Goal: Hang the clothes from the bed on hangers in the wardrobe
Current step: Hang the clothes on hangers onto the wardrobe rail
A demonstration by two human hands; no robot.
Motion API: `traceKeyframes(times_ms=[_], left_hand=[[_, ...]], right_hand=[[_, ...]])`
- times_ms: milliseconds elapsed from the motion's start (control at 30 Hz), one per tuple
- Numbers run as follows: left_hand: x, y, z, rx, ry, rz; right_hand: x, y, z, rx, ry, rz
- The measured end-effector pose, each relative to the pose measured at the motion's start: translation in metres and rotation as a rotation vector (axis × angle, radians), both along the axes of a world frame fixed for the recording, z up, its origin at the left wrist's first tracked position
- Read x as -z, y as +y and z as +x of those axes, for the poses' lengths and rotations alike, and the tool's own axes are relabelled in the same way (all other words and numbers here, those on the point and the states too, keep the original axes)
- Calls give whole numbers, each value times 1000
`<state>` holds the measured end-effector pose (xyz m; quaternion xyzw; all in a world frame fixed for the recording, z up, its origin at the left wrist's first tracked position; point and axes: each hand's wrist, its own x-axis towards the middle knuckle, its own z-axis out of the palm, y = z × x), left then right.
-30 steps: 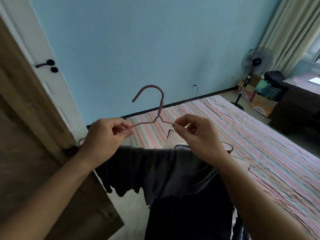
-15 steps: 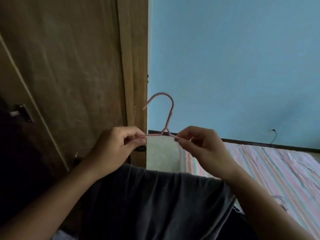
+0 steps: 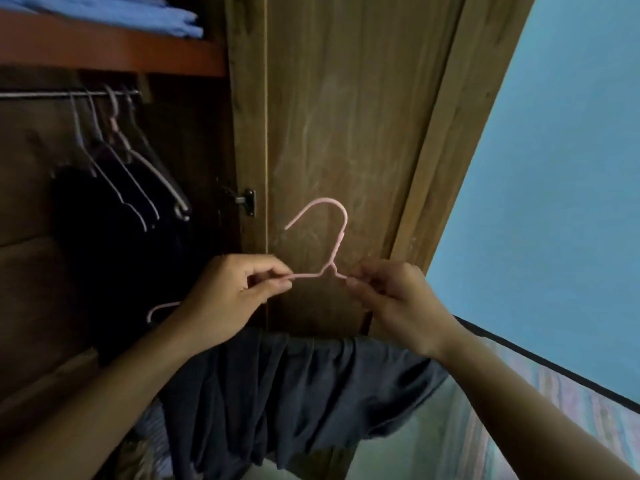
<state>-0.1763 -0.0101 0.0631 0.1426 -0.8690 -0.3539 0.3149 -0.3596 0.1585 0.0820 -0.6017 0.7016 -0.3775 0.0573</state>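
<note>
Left hand (image 3: 232,299), right hand (image 3: 391,299) each pinch pink hanger (image 3: 332,258); dark shirt (image 3: 294,393) draped below.

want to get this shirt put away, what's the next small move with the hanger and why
Probably lift the pink hanger up and left so its hook catches the rail. The left hand and right hand each pinch a shoulder, the dark shirt already drapes from it, and the rail sits above and left, beside the hangers already on it.
</note>
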Motion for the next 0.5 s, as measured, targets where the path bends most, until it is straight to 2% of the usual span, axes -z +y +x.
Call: traceKeyframes(times_ms=[233,400,500], left_hand=[[-7,-47,47,-114,128,49],[-16,-94,84,-184,166,30],[-20,-124,108,-225,173,-13]], right_hand=[[-4,-67,22,-61,93,-18],[-12,-119,56,-132,-12,-15],[-15,-151,79,-193,-165,-5]])
